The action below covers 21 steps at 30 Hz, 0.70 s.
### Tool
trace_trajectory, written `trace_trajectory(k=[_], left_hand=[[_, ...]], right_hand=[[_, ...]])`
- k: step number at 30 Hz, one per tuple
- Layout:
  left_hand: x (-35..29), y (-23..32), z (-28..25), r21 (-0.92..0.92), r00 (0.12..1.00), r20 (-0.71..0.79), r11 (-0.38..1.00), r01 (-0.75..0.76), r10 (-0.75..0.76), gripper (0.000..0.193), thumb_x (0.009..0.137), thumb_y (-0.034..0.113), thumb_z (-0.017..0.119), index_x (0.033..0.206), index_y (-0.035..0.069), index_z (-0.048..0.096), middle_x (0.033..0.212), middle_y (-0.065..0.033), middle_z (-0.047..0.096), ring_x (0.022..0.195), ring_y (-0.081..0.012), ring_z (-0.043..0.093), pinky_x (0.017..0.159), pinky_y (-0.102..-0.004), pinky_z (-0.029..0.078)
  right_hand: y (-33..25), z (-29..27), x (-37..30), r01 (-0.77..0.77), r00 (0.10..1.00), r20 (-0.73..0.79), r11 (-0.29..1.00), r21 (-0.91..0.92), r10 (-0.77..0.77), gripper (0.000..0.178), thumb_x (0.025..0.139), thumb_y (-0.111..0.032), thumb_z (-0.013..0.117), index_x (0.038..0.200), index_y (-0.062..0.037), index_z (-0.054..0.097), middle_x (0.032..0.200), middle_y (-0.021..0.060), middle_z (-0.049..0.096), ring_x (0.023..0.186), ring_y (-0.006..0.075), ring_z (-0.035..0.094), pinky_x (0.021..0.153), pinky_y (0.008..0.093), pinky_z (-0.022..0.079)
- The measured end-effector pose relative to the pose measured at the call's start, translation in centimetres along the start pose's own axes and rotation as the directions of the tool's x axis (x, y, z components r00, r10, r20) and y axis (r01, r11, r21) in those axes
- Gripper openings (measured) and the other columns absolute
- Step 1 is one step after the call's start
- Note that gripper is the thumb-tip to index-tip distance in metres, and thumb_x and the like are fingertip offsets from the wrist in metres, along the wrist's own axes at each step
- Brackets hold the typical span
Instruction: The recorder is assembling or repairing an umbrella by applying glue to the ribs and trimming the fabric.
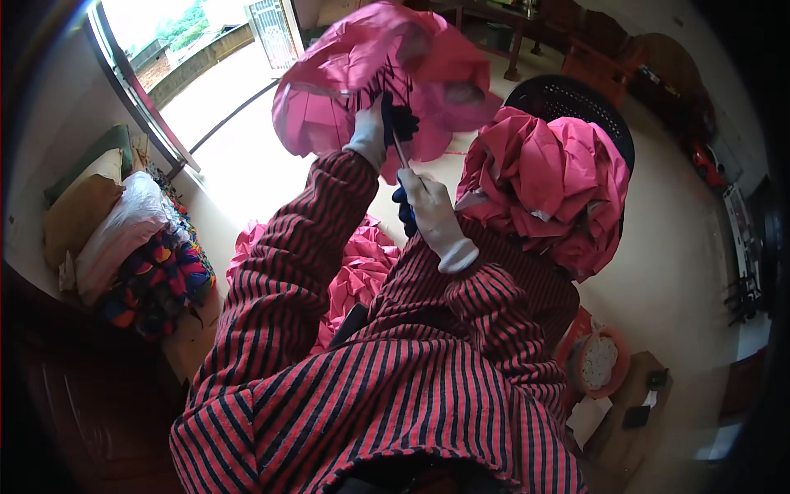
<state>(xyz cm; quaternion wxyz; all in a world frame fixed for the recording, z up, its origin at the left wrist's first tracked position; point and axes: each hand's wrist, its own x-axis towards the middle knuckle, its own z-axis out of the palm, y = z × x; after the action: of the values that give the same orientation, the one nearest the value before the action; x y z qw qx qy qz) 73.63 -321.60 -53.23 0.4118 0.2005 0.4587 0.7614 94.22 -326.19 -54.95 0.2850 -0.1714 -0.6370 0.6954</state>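
Observation:
A pink umbrella (329,66) is held out at the top of the view, its canopy partly spread and crumpled, with dark ribs showing underneath. My left hand (372,132), in a white glove with dark-coated fingers, closes around the umbrella near where the ribs meet the shaft. Lower down, my right hand (432,210), in a matching glove, grips the metal shaft near its lower end. The handle end is mostly hidden by this hand. A large bunched heap of pink fabric (547,177) rests to the right, touching a black perforated chair (605,103).
More crumpled pink fabric (362,267) lies below my left arm. Cushions (86,206) and a multicoloured textile (156,267) are piled at the left by a bright doorway (230,90). At lower right stand a round container with white contents (598,362) and a wooden board (634,420).

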Motion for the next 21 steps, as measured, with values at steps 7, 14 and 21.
trace_trajectory(k=[7, 14, 21], left_hand=[[-0.5, 1.6, 0.1, -0.084, 0.983, 0.028, 0.981, -0.178, 0.180, 0.049, 0.093, 0.041, 0.043, 0.104, -0.005, 0.055, 0.096, -0.0226, 0.064, 0.079, -0.0380, 0.065, 0.062, -0.0499, 0.054], [1.9, -14.6, -20.2, -0.638, 0.598, 0.682, 0.741, 0.208, 0.420, 0.054, 0.094, 0.044, 0.030, 0.100, 0.001, 0.061, 0.081, -0.0142, 0.065, 0.071, -0.0322, 0.063, 0.068, -0.0422, 0.054], [1.3, -0.6, -7.0, -0.241, 0.989, -0.124, 0.964, -0.113, 0.085, 0.057, 0.089, 0.053, 0.041, 0.093, 0.000, 0.060, 0.079, -0.0138, 0.064, 0.070, -0.0311, 0.062, 0.062, -0.0417, 0.053]], right_hand=[[-0.5, -0.8, 1.0, 0.194, 0.981, 0.069, 0.945, -0.265, -0.182, 0.041, 0.091, -0.038, 0.050, 0.073, -0.0012, 0.055, 0.051, 0.0040, 0.049, 0.043, 0.0139, 0.050, 0.043, 0.0277, 0.039], [4.7, 2.8, -0.6, 0.469, 0.882, 0.450, 0.323, -0.822, -0.136, 0.035, 0.090, -0.031, 0.047, 0.078, 0.0005, 0.056, 0.057, 0.0156, 0.053, 0.059, 0.0303, 0.057, 0.059, 0.0390, 0.045], [3.1, -0.2, 1.8, 0.367, 0.930, 0.217, 0.698, -0.614, -0.298, 0.037, 0.091, -0.031, 0.047, 0.077, 0.0012, 0.057, 0.055, 0.0099, 0.052, 0.053, 0.0213, 0.054, 0.053, 0.0330, 0.042]])
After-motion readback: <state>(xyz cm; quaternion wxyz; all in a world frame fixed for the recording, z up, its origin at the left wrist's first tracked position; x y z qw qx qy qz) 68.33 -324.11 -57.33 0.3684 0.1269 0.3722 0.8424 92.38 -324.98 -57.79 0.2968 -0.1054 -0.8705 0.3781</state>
